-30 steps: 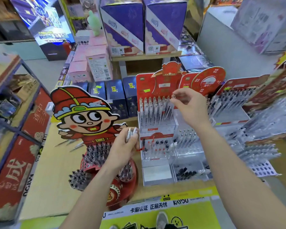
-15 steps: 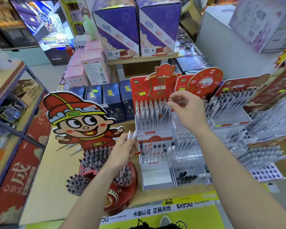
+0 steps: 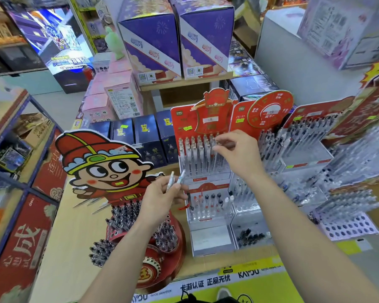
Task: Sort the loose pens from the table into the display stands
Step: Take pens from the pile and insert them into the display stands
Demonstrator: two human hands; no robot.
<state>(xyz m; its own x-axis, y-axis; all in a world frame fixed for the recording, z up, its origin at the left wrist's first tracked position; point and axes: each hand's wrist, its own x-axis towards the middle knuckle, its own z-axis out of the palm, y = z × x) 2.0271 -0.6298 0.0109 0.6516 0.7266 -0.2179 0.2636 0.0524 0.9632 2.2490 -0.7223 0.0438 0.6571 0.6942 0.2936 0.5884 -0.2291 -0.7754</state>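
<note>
Head view: the right hand [image 3: 239, 153] pinches one pen at the top row of the red display stand [image 3: 202, 162], fingers closed on it at or just above the rack, while the left hand [image 3: 162, 199] is curled around two spare pens [image 3: 175, 180] just beside the stand. A few loose pens [image 3: 92, 204] lie on the table [image 3: 74, 237] beside the cartoon cutout [image 3: 105, 165]. Judged partway: top row nearly full, lower tier sparse, held and loose pens outstanding.
</note>
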